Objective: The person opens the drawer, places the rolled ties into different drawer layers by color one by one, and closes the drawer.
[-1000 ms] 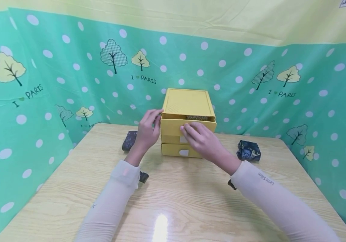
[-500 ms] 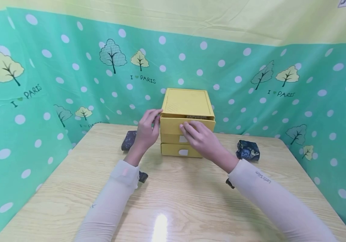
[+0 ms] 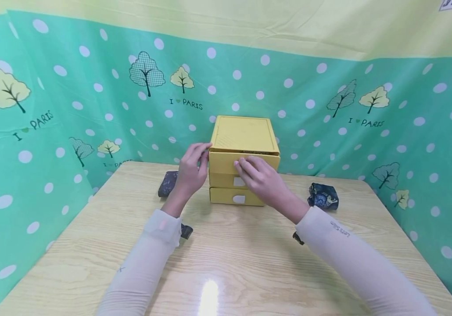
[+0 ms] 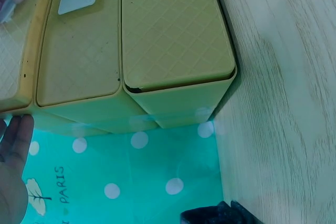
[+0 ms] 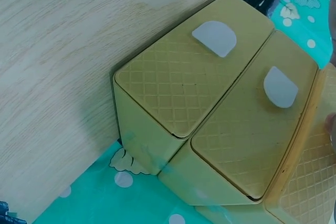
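A yellow chest of drawers (image 3: 245, 132) stands near the back of the table. Its top drawer (image 3: 222, 162) sticks out slightly, leaving a thin dark gap under the lid. My right hand (image 3: 263, 181) is at that drawer's front, thumb and fingers pinching its pale tab handle (image 4: 6, 12). Against the upper left side of the chest rests my left hand (image 3: 192, 172), its fingers fairly straight. The two lower drawers (image 5: 178, 72) look closed, each with a white half-round tab. What lies inside the top drawer is nearly hidden.
Dark patterned folded cloth bundles lie on the wooden table (image 3: 226, 250): one (image 3: 168, 184) left of the chest, another (image 3: 323, 196) to its right. Two more dark pieces peek out beside the left sleeve (image 3: 186, 231) and right sleeve (image 3: 298, 238). A green dotted curtain (image 3: 103, 101) hangs behind.
The top drawer has slid inward with my right hand on its front, so the gap has narrowed and the speckled item inside has nearly vanished. My left hand has stayed at the side.
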`<state>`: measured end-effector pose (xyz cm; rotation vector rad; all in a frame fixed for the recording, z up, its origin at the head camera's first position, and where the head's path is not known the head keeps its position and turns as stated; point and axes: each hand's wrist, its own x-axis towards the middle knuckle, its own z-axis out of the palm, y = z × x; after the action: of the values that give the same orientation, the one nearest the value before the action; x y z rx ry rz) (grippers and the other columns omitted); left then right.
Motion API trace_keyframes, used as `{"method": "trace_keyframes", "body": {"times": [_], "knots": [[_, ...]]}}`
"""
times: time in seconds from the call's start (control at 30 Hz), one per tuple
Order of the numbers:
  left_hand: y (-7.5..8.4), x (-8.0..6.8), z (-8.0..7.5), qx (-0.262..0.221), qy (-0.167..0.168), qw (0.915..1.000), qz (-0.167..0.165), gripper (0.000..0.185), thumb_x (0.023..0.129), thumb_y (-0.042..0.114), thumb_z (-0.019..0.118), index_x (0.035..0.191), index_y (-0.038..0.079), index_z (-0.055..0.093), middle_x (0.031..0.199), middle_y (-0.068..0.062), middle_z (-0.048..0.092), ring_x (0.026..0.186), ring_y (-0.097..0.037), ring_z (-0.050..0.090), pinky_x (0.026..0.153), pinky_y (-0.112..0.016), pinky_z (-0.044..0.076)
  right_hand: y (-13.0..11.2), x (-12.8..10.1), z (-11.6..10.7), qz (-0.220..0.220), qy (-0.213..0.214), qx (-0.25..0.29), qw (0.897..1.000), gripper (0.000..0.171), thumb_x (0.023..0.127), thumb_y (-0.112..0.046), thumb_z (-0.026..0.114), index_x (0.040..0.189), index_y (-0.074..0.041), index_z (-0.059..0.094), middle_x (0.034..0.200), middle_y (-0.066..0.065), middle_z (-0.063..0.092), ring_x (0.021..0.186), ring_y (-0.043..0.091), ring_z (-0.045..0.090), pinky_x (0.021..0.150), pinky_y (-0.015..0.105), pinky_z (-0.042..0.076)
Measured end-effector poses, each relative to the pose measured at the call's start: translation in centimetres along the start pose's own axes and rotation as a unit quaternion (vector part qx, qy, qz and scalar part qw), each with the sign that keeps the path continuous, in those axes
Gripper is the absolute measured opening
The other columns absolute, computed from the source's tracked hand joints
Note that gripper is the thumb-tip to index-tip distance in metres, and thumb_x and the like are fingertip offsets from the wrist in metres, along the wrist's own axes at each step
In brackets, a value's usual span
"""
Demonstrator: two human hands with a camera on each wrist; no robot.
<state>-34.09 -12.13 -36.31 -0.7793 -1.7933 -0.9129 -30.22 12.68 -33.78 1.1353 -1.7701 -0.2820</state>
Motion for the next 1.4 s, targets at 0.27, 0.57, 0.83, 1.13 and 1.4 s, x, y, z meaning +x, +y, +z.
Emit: {"method": "trace_keyframes", "body": {"times": [0.27, 0.57, 0.83, 1.13, 1.4], "knots": [[0.1, -0.1, -0.1, -0.002, -0.003, 1.0000, -0.003, 0.026, 0.100, -0.007, 0.057, 0.124, -0.006, 0.067, 0.113, -0.022, 0.064, 0.082, -0.026, 0.065, 0.070, -0.031, 0.059, 0.0, -0.1, 0.2, 0.005, -0.005, 0.000, 1.000, 0.034, 0.097, 0.005, 0.061, 0.130, 0.007, 0.065, 0.122, 0.020, 0.067, 0.107, 0.035, 0.062, 0.099, 0.039, 0.056], [0.1, -0.1, -0.1, -0.003, -0.006, 0.9999, -0.009, 0.025, 0.101, -0.004, 0.057, 0.124, -0.006, 0.067, 0.114, -0.021, 0.064, 0.079, -0.024, 0.063, 0.068, -0.032, 0.057, 0.0, 0.1, 0.7, 0.017, 0.001, 0.001, 1.000, 0.032, 0.098, 0.006, 0.059, 0.128, 0.007, 0.067, 0.121, 0.020, 0.067, 0.107, 0.034, 0.063, 0.098, 0.039, 0.056], [0.1, 0.0, -0.1, -0.003, -0.003, 1.0000, -0.007, 0.025, 0.102, -0.003, 0.057, 0.124, -0.006, 0.067, 0.113, -0.021, 0.065, 0.080, -0.025, 0.064, 0.069, -0.032, 0.058, 0.2, 0.3, 1.2, 0.023, 0.009, 0.000, 1.000, 0.031, 0.096, 0.007, 0.060, 0.125, 0.007, 0.068, 0.118, 0.019, 0.068, 0.105, 0.034, 0.064, 0.097, 0.039, 0.056], [0.3, 0.1, -0.2, -0.001, -0.008, 0.9999, -0.009, 0.025, 0.103, -0.002, 0.056, 0.125, -0.006, 0.067, 0.114, -0.022, 0.064, 0.083, -0.026, 0.065, 0.071, -0.032, 0.059, 0.3, 0.3, 1.6, 0.027, 0.021, 0.001, 0.999, 0.031, 0.095, 0.008, 0.063, 0.125, 0.007, 0.069, 0.117, 0.019, 0.068, 0.102, 0.033, 0.064, 0.095, 0.039, 0.057], [0.2, 0.0, -0.1, -0.002, -0.005, 0.9999, -0.012, 0.024, 0.102, -0.002, 0.057, 0.124, -0.006, 0.067, 0.114, -0.021, 0.064, 0.083, -0.026, 0.065, 0.072, -0.033, 0.059, 0.4, 0.2, 2.0, 0.030, 0.019, 0.005, 0.999, 0.030, 0.096, 0.007, 0.061, 0.125, 0.006, 0.069, 0.117, 0.019, 0.068, 0.102, 0.033, 0.064, 0.096, 0.039, 0.057]]}}
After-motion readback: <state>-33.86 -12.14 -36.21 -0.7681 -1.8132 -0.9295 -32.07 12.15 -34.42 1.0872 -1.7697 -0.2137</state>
